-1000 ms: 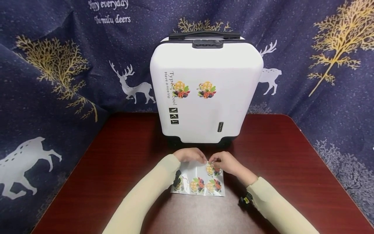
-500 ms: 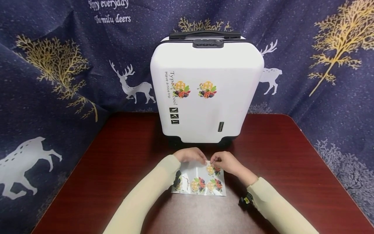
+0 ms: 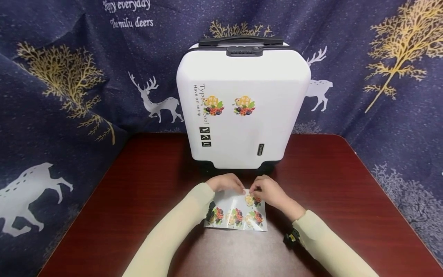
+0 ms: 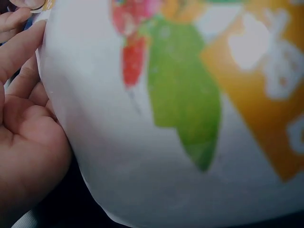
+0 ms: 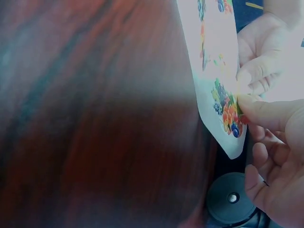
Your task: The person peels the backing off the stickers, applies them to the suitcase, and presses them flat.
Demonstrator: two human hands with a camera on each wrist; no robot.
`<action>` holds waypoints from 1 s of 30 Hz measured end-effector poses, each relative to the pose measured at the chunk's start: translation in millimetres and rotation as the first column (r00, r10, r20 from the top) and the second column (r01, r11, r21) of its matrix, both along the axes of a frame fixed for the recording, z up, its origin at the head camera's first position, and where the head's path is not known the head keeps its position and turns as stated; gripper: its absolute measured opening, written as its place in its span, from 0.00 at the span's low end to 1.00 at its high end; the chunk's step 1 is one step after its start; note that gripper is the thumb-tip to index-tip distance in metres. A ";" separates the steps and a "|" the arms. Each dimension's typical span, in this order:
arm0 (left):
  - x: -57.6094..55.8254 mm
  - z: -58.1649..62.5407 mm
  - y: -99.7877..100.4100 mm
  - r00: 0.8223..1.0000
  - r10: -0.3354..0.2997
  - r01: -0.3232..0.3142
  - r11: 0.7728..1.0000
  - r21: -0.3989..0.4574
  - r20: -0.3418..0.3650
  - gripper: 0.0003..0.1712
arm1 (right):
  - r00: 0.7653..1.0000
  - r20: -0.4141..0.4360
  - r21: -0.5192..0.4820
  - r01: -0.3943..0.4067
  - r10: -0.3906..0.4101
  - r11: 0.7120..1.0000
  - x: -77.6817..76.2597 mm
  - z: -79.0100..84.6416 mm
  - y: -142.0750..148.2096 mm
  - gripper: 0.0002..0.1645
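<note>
A white sticker sheet [image 3: 231, 204] printed with fruit-and-berry stickers is held just above the table in front of the suitcase. My left hand [image 3: 226, 183] grips its far edge near the middle; in the left wrist view the left fingers [image 4: 21, 57] lie behind the paper. Close by, my right hand [image 3: 271, 191] pinches that same edge at the upper right fruit sticker [image 3: 253, 200]. The right thumb [image 5: 266, 111] presses on the sheet beside this sticker in the right wrist view. Whether the sticker's edge is lifted, I cannot tell.
A white suitcase [image 3: 238, 134] stands upright at the back of the dark red table [image 3: 159, 173]. Two fruit stickers, one left [image 3: 213, 105] and one right [image 3: 243, 105], are on its upper front. A blue deer-patterned cloth [image 3: 155, 50] hangs behind.
Both hands stay at the far edge of the sheet. The right hand has shifted slightly, its fingers raised a little. The sheet's near left part now tilts differently, showing its lower left sticker more clearly.
</note>
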State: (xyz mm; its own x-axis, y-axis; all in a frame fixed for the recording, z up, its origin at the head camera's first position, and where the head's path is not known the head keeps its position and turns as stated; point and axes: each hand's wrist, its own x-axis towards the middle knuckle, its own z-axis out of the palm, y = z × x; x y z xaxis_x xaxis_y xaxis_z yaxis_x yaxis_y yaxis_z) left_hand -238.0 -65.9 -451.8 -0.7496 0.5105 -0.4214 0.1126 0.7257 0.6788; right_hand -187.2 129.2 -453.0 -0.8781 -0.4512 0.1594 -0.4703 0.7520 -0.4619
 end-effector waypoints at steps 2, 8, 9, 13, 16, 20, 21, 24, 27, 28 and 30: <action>-0.5 -0.6 -0.2 1.000 0.007 -0.007 1.000 -0.010 0.000 0.16 | 1.000 -0.006 0.020 0.002 -0.001 1.000 0.6 0.6 -0.6 0.06; -2.1 -3.2 -0.8 1.000 0.021 -0.021 1.000 -0.008 0.006 0.16 | 1.000 -0.002 0.034 0.016 -0.016 0.999 0.6 -1.0 -0.7 0.06; -2.2 -3.7 -0.9 1.000 0.020 -0.020 1.000 -0.006 0.006 0.16 | 1.000 -0.001 0.034 0.017 -0.017 0.999 0.5 -1.2 -0.6 0.07; -1.8 -3.8 -1.4 1.000 0.004 -0.004 1.000 0.001 -0.005 0.16 | 1.000 0.007 0.037 0.015 -0.015 0.999 0.2 -1.5 -0.3 0.07; -1.3 -2.7 -1.3 1.000 -0.002 0.002 1.000 0.006 -0.009 0.15 | 1.000 0.023 0.036 0.009 -0.010 0.999 0.0 -1.2 -0.4 0.06; -0.4 -1.3 -1.4 1.000 0.008 -0.008 1.000 0.006 0.000 0.15 | 0.999 0.040 0.030 -0.002 0.001 1.000 -1.4 -1.4 -0.3 0.06; -0.1 -1.2 -1.4 1.000 0.011 -0.011 1.000 0.002 0.001 0.15 | 0.999 0.043 0.030 -0.005 0.003 1.000 -1.8 -1.5 -0.1 0.06; 0.9 -1.2 -1.3 1.000 0.027 -0.027 1.000 0.003 0.009 0.15 | 0.999 0.045 0.032 -0.016 0.015 0.999 -2.9 -2.4 0.3 0.07; 1.6 -1.2 -0.9 0.999 0.034 -0.034 0.999 0.004 0.009 0.14 | 0.998 0.056 0.029 -0.025 0.023 0.999 -3.6 -2.7 0.5 0.07; 1.7 -1.2 -0.9 0.999 0.033 -0.033 0.999 0.005 0.009 0.14 | 0.998 0.060 0.029 -0.027 0.026 0.999 -3.7 -2.6 0.6 0.06; 2.0 -0.9 -1.2 1.000 0.028 -0.028 1.000 0.006 0.007 0.14 | 0.997 0.066 0.029 -0.031 0.029 0.999 -3.8 -2.2 0.6 0.06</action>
